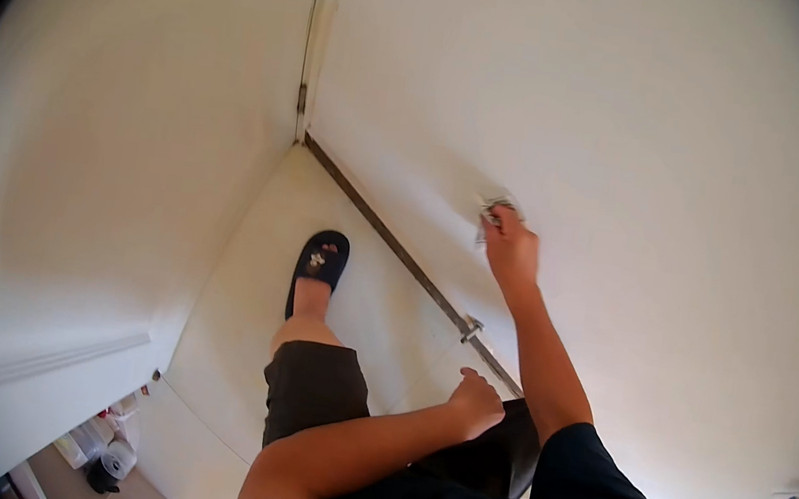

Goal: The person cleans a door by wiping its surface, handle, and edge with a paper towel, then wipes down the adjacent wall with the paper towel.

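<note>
My right hand (513, 249) is closed around a crumpled whitish wipe or cloth (497, 204) with dark markings. It holds this against the broad white upright panel (664, 234), with a shadow beside it. My left hand (477, 406) is curled into a loose fist in front of my body, close to the panel's lower edge. No object shows in it. A dark strip (373, 218) runs along the panel's bottom edge. Near my left hand, a small metal fitting (472, 331) sits on that strip.
My foot in a dark slipper (323, 258) stands on the pale floor (266, 232). On the left rises a white door (108, 161), with a hinge (302, 98) at the corner. Several items, including a white roll (119, 458), lie at lower left beyond the door.
</note>
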### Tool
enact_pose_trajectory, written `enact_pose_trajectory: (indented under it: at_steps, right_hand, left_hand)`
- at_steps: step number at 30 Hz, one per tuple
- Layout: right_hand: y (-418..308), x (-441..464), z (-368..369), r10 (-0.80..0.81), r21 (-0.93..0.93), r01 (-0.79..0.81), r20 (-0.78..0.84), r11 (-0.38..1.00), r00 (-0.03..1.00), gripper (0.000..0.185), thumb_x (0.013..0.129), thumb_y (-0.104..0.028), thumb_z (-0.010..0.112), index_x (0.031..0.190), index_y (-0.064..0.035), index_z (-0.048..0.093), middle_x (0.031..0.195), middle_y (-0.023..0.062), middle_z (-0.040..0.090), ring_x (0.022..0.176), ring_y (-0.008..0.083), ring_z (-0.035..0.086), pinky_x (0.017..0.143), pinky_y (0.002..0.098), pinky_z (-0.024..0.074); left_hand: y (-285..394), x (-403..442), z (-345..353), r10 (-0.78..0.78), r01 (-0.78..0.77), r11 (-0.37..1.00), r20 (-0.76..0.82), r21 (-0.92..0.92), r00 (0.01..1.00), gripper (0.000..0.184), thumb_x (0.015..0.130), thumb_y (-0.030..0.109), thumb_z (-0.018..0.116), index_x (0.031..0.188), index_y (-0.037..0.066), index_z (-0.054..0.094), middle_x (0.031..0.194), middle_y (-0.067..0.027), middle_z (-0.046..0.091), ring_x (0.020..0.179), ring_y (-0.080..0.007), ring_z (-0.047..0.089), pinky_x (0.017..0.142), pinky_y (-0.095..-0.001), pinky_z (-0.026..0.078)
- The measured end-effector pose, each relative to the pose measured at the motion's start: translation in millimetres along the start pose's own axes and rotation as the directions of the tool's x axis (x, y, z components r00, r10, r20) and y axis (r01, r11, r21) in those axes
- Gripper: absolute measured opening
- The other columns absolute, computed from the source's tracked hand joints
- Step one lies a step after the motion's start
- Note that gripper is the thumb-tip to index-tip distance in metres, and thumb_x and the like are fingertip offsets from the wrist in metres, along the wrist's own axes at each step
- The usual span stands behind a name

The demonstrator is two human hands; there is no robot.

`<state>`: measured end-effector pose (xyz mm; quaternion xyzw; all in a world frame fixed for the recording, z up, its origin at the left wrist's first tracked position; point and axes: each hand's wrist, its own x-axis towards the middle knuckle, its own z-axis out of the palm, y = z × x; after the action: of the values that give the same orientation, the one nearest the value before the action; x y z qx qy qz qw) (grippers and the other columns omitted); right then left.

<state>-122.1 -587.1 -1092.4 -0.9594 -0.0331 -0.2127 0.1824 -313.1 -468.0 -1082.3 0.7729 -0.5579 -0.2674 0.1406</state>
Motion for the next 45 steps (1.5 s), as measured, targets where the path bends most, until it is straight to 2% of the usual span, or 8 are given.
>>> enact_pose_trajectory:
  at_steps: [5, 8, 14, 18, 21, 22, 32, 45]
  right_hand:
    - [-54, 42, -73, 0.185, 0.267, -0.109, -0.277, 0.958, 0.943, 0.02, 0.092, -0.016, 0.078, 0.11, -0.0075, 0.073, 0.087, 0.0147, 0.076, 0.074, 0.0317, 0.075, 0.068, 0.0383, 0.0592]
    - [-43, 39, -43, -0.066, 0.047, 0.081, -0.26, 0.996, 0.963, 0.021, 0.091, -0.014, 0.078, 0.11, -0.0094, 0.073, 0.082, 0.0146, 0.075, 0.071, 0.0322, 0.073, 0.066, 0.0413, 0.0591]
    - [-33, 37, 91, -0.122, -0.122, 0.139, 0.135, 0.983, 0.983, 0.012, 0.095, -0.012, 0.064, 0.105, -0.0096, 0.069, 0.079, 0.0179, 0.074, 0.072, 0.0389, 0.073, 0.065, 0.051, 0.0578]
    - [-27, 41, 143, -0.13, -0.184, 0.196, 0.318, 0.963, 0.939, 0.011, 0.097, -0.013, 0.062, 0.105, -0.0078, 0.067, 0.08, 0.0186, 0.073, 0.074, 0.0379, 0.073, 0.065, 0.0528, 0.0574]
    - [-56, 71, 98, -0.207, -0.071, 0.223, 0.181, 0.972, 0.962, 0.011, 0.097, -0.015, 0.063, 0.106, -0.0092, 0.066, 0.08, 0.0156, 0.073, 0.073, 0.0351, 0.073, 0.065, 0.0503, 0.0579]
    - [-64, 90, 80, -0.336, -0.162, 0.334, 0.021, 0.928, 0.942, 0.005, 0.096, -0.012, 0.065, 0.1, -0.0096, 0.063, 0.072, 0.0129, 0.071, 0.066, 0.0306, 0.072, 0.055, 0.0453, 0.0568]
    - [-205, 283, -167, -0.68, -0.495, 0.468, -0.572, 0.732, 0.458, 0.018, 0.084, -0.013, 0.08, 0.102, -0.0147, 0.074, 0.08, 0.0038, 0.073, 0.067, 0.0246, 0.07, 0.054, 0.0388, 0.0544]
    - [-235, 348, -94, -0.926, -0.552, 0.747, -0.154, 0.37, 0.346, 0.015, 0.082, -0.002, 0.068, 0.097, 0.0013, 0.07, 0.13, 0.0184, 0.064, 0.124, 0.0366, 0.059, 0.115, 0.0511, 0.044]
  left_hand:
    - [-15, 3, 18, -0.005, 0.014, 0.999, -0.195, 0.042, 0.981, 0.024, 0.088, 0.02, 0.067, 0.101, 0.006, 0.082, 0.102, -0.0165, 0.079, 0.099, -0.0355, 0.075, 0.093, -0.0659, 0.05]
    - [-20, -1, 13, -0.021, 0.034, 0.997, -0.184, 0.069, 0.983, 0.025, 0.088, 0.021, 0.065, 0.101, 0.006, 0.081, 0.102, -0.0167, 0.078, 0.098, -0.0351, 0.075, 0.09, -0.0641, 0.051]
    - [-31, 5, -5, 0.001, 0.001, 1.0, -0.066, 0.027, 0.998, 0.024, 0.089, 0.019, 0.064, 0.106, 0.009, 0.078, 0.11, -0.0174, 0.076, 0.106, -0.0351, 0.074, 0.081, -0.0609, 0.051]
    - [-34, 15, 1, -0.116, 0.062, 0.989, -0.465, -0.131, 0.877, 0.032, 0.093, 0.015, 0.062, 0.124, 0.011, 0.071, 0.124, -0.016, 0.073, 0.107, -0.0367, 0.074, 0.083, -0.0586, 0.052]
    - [-53, 26, 0, -0.065, 0.077, 0.996, -0.223, 0.043, 0.973, 0.032, 0.089, 0.013, 0.066, 0.119, 0.009, 0.073, 0.12, -0.0162, 0.074, 0.104, -0.0343, 0.076, 0.078, -0.0579, 0.055]
    - [-52, 20, -24, -0.074, 0.074, 0.997, -0.051, 0.014, 0.996, 0.031, 0.09, 0.017, 0.069, 0.118, 0.01, 0.079, 0.125, -0.0163, 0.076, 0.117, -0.0374, 0.072, 0.097, -0.0733, 0.05]
    - [-94, 18, -72, -0.098, 0.092, 0.995, -0.223, -0.037, 0.97, 0.02, 0.088, 0.014, 0.069, 0.106, 0.011, 0.077, 0.11, -0.0128, 0.077, 0.106, -0.0348, 0.074, 0.089, -0.0525, 0.055]
    - [-99, 34, -115, -0.059, 0.037, 0.995, -0.24, -0.095, 0.969, 0.027, 0.084, 0.011, 0.073, 0.11, 0.009, 0.078, 0.113, -0.0133, 0.077, 0.11, -0.0339, 0.073, 0.094, -0.0573, 0.052]
